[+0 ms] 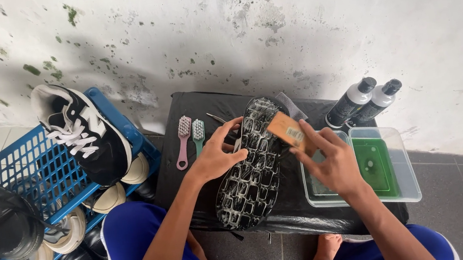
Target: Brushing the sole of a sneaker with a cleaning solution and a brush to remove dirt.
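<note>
Single head-worn camera looks steeply down and forward from close above the black-covered stand [195,108], facing the stained wall [289,21] beyond.

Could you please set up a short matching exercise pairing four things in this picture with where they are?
Things:
1. wooden brush
2. black shoe
3. pink brush
4. two bottles

Places:
A. behind the clear tub
B. in the right hand, on the sole
C. lying beside the green brush
D. sole up, steadied by the left hand

Pairs: 1-B, 2-D, 3-C, 4-A
</note>
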